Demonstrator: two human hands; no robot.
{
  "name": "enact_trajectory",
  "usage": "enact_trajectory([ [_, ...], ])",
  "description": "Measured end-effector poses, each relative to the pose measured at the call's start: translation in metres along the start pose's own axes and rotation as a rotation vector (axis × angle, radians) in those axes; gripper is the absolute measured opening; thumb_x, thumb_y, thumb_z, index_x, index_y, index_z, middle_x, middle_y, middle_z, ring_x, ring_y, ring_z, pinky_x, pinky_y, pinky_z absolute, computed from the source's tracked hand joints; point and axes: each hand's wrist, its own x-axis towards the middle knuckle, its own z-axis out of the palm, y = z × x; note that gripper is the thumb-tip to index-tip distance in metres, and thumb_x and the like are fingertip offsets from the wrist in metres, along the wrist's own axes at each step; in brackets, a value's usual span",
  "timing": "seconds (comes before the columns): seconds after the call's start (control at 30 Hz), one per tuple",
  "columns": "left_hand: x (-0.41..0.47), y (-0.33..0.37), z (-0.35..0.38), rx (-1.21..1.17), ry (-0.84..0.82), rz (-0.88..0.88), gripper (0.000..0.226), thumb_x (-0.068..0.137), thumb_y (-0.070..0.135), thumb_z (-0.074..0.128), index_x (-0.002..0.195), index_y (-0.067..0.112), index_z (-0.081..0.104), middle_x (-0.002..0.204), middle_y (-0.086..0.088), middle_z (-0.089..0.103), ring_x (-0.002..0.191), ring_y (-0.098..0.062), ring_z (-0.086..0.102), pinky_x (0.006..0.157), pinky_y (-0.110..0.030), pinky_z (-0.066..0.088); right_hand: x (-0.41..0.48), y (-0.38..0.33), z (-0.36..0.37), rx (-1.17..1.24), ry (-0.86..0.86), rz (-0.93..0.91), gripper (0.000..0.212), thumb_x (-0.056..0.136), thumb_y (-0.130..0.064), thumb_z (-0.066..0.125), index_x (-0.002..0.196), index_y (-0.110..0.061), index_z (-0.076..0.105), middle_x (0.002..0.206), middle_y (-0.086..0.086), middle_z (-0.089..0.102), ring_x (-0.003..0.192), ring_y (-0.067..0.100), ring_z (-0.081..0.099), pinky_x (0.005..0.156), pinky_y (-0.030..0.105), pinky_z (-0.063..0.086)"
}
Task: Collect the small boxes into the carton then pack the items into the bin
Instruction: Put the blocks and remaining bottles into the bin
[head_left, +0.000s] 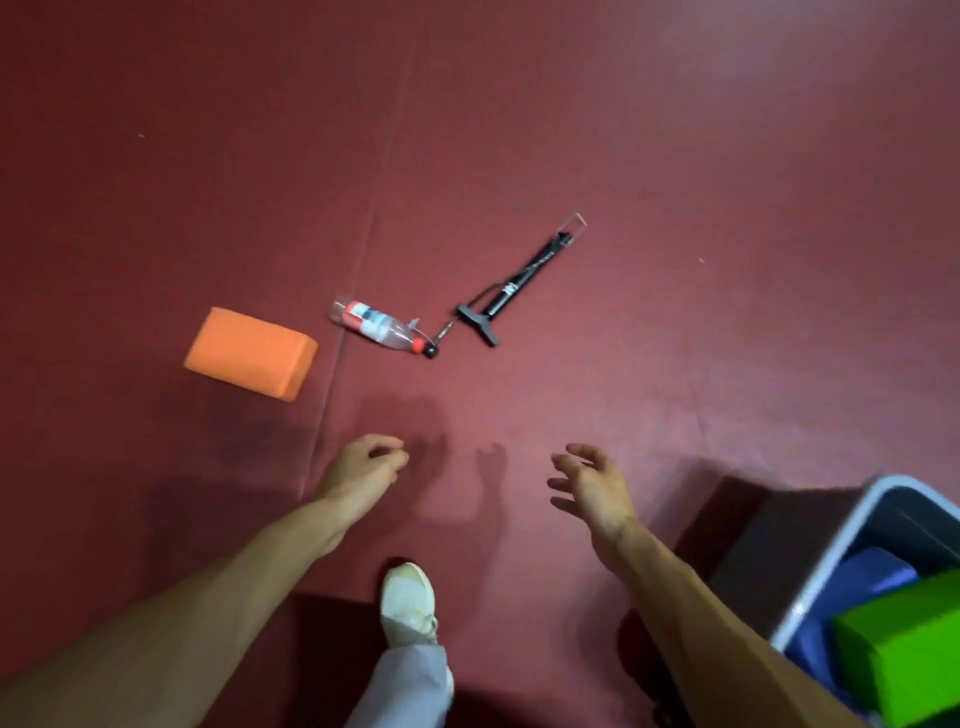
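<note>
Above a dark red floor (727, 208), a person reaches forward and down with both bare arms, and neither of the hands holds anything. The left hand (363, 470) hangs with its fingers loosely curled toward the thumb, gripping nothing. The right hand (592, 488) is spread, fingers apart and slightly bent, palm turned inward toward the left hand. Both hands hover clear of the floor and cast shadows on it just ahead of the fingers.

Ahead of the left hand and off to its left, an orange block (252, 352) lies flat on the floor, well apart from the fingers. Ahead of the gap between the two hands, a clear plastic bottle (376, 326) with a red and white label lies on its side, its red cap pointing toward the right hand's side. Just beyond the cap lies a black hand pump (519, 283), its T-shaped handle nearest the bottle and its barrel angled away from both hands. A thin hose runs from the pump to a point beside the bottle's cap.

Behind and to the right of the right hand, beside the forearm, stands a grey-rimmed bin (826, 566). Inside it sit a green block (909, 644) and, beside that, a blue block (862, 577). Below and between the hands, a white shoe (408, 603) and a pale trouser leg (405, 686) step forward on the floor.
</note>
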Motion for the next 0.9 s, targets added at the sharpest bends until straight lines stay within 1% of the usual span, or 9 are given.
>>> enact_trajectory([
  [0.1,0.027,-0.005,-0.078,-0.058,0.096,-0.059,0.038,0.06,0.03,0.058,0.096,0.02,0.067,0.083,-0.005,0.07,0.082,-0.025,0.069,0.084,-0.033,0.051,0.002,-0.037,0.077,-0.037,-0.06,-0.014,0.024,0.093,-0.01,0.055,0.115,-0.01,0.047,0.097,0.006,0.056,0.086,0.024,0.057,0.075,0.036,0.049],
  [0.27,0.073,-0.007,-0.145,-0.189,0.213,-0.114,0.018,0.086,0.006,0.057,0.101,0.011,0.065,0.086,-0.008,0.066,0.08,-0.025,0.065,0.06,-0.014,0.047,0.021,-0.09,0.162,-0.177,-0.145,-0.114,0.026,0.092,-0.013,0.057,0.117,-0.012,0.049,0.096,0.004,0.057,0.088,0.023,0.056,0.081,0.039,0.048],
  [0.3,0.082,-0.008,-0.149,-0.206,0.222,-0.12,0.016,0.085,0.005,0.058,0.1,0.01,0.064,0.086,-0.008,0.066,0.082,-0.026,0.065,0.065,-0.015,0.05,0.028,-0.098,0.174,-0.196,-0.143,-0.125,0.027,0.092,-0.014,0.058,0.117,-0.012,0.049,0.095,0.003,0.057,0.087,0.022,0.056,0.082,0.039,0.049],
  [0.37,0.099,-0.009,-0.155,-0.234,0.245,-0.153,0.014,0.083,0.006,0.062,0.094,0.014,0.065,0.096,-0.012,0.069,0.091,-0.03,0.067,0.086,-0.032,0.054,0.043,-0.109,0.197,-0.262,-0.15,-0.133,0.031,0.09,-0.017,0.059,0.119,-0.012,0.05,0.093,-0.001,0.058,0.086,0.022,0.058,0.087,0.042,0.051],
  [0.43,0.117,-0.01,-0.159,-0.285,0.282,-0.184,0.015,0.082,0.007,0.064,0.091,0.019,0.064,0.105,-0.013,0.069,0.099,-0.032,0.066,0.093,-0.042,0.051,0.061,-0.119,0.219,-0.384,-0.17,-0.144,0.036,0.088,-0.022,0.062,0.121,-0.015,0.051,0.093,-0.004,0.06,0.093,0.023,0.061,0.095,0.047,0.049],
  [0.57,0.172,-0.015,-0.177,-0.382,0.34,-0.203,0.023,0.076,0.027,0.063,0.098,0.023,0.063,0.108,-0.009,0.069,0.101,-0.029,0.065,0.095,-0.045,0.05,0.122,-0.129,0.274,-0.549,-0.208,-0.221,0.034,0.084,-0.025,0.065,0.115,-0.02,0.053,0.093,-0.007,0.063,0.097,0.023,0.063,0.094,0.047,0.049],
  [0.7,0.241,-0.041,-0.187,-0.381,0.388,-0.194,0.048,0.062,0.035,0.052,0.108,0.025,0.061,0.111,-0.008,0.067,0.099,-0.031,0.065,0.092,-0.043,0.05,0.192,-0.109,0.322,-0.716,-0.2,-0.299,0.047,0.082,-0.02,0.068,0.125,-0.015,0.05,0.111,0.002,0.063,0.096,0.022,0.06,0.082,0.028,0.044],
  [0.8,0.307,-0.069,-0.188,-0.426,0.464,-0.192,0.049,0.078,0.029,0.062,0.124,0.018,0.053,0.12,-0.01,0.061,0.105,-0.031,0.061,0.089,-0.035,0.045,0.256,-0.085,0.355,-0.869,-0.172,-0.398,0.062,0.08,-0.023,0.071,0.134,-0.011,0.044,0.13,0.012,0.054,0.117,0.028,0.053,0.097,0.032,0.042],
  [0.9,0.381,-0.102,-0.188,-0.472,0.564,-0.263,0.061,0.085,0.028,0.063,0.136,0.008,0.036,0.133,-0.016,0.05,0.119,-0.031,0.051,0.095,-0.034,0.039,0.316,-0.061,0.388,-1.011,-0.116,-0.454,0.083,0.077,-0.038,0.073,0.145,-0.011,0.032,0.14,0.018,0.04,0.13,0.035,0.038,0.11,0.04,0.032],
])
